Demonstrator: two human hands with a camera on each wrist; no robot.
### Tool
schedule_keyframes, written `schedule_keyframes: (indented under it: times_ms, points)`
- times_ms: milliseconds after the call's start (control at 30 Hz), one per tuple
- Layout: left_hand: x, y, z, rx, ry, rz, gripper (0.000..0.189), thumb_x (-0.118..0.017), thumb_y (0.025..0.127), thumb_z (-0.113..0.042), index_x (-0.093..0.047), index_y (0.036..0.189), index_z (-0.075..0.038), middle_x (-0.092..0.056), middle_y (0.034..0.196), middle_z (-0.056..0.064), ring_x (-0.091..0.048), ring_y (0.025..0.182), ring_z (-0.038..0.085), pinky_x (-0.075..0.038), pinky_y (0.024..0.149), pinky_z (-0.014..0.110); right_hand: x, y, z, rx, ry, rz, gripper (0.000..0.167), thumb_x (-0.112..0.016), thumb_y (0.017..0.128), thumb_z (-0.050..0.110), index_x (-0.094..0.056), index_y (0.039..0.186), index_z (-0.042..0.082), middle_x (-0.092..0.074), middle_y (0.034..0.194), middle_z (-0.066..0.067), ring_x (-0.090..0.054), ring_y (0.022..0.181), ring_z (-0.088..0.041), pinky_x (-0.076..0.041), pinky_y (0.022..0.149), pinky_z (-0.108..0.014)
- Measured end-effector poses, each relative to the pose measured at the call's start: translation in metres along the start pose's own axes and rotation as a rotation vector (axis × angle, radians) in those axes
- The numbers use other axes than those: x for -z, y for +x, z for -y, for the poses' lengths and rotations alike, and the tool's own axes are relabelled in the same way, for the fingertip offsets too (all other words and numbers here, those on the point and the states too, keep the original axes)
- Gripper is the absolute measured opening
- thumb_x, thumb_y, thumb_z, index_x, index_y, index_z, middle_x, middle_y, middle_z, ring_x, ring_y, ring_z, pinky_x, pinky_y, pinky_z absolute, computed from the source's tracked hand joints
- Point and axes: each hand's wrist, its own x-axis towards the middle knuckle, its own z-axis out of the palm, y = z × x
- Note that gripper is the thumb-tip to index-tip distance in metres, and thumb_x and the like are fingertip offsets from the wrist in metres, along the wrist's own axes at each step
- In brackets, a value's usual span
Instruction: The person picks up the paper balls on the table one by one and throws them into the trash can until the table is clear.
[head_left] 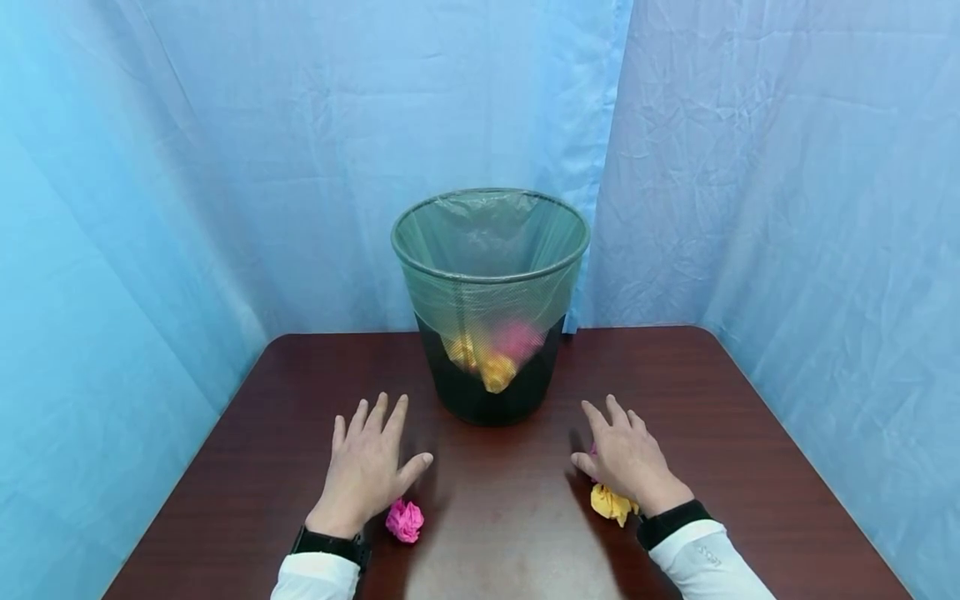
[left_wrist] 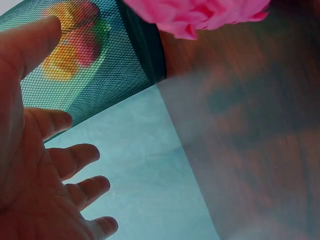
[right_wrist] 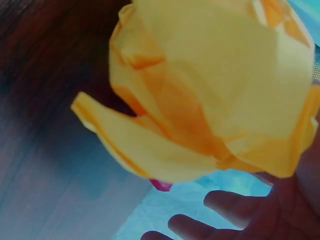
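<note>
My left hand (head_left: 363, 475) hovers over the table with its fingers spread and nothing in them. Beside its wrist lies a pink crumpled paper ball (head_left: 405, 521), which also shows at the top of the left wrist view. On the other side my right hand (head_left: 628, 457) is held out with spread fingers, holding nothing. A yellow crumpled paper ball (head_left: 612, 504) lies just under that hand and fills much of the right wrist view (right_wrist: 200, 90). Behind the right thumb another pink paper ball (head_left: 594, 451) peeks out, mostly hidden by the hand.
A black mesh wastebasket (head_left: 491, 408) with a translucent green liner (head_left: 435, 283) stands at the table's back edge, between and beyond the hands. Yellow and pink paper balls (head_left: 498, 371) show through its side. Blue curtains (head_left: 337, 167) hang around the dark wooden table (head_left: 495, 533).
</note>
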Motion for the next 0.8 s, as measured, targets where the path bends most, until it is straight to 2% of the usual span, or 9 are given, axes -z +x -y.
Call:
schedule_keyframes:
  times_ms: [233,500,800]
  points:
    - [-0.0015,-0.0026,0.0000,0.010,-0.017,0.003,0.090,-0.073,0.091,-0.058,-0.042,0.160,-0.011,-0.043,0.161,0.025,-0.035,0.149,0.052,-0.020,0.117,0.079,-0.0008,0.0007,0.0000,-0.023,0.007,0.052,0.081,-0.080,0.091,0.038,-0.045,0.156,0.005,-0.032,0.161,-0.036,-0.043,0.135,-0.063,-0.047,0.101,-0.073]
    - [-0.0048,-0.0026,0.0000,0.012,-0.019,0.001,0.090,-0.074,0.090,-0.058,-0.043,0.160,-0.011,-0.043,0.161,0.025,-0.035,0.149,0.053,-0.021,0.116,0.079,-0.0027,-0.0001,-0.0012,-0.017,0.000,0.058,0.076,-0.083,0.089,0.034,-0.051,0.151,0.004,-0.038,0.157,-0.037,-0.051,0.128,-0.061,-0.049,0.099,-0.070]
    - [-0.0062,-0.0013,0.0007,0.015,-0.022,0.005,0.089,-0.072,0.091,-0.060,-0.043,0.160,-0.011,-0.043,0.161,0.025,-0.036,0.149,0.052,-0.020,0.117,0.078,-0.0010,0.0002,0.0004,-0.037,-0.014,0.086,0.069,-0.084,0.087,0.028,-0.056,0.147,0.006,-0.042,0.154,-0.037,-0.053,0.127,-0.060,-0.049,0.100,-0.070]
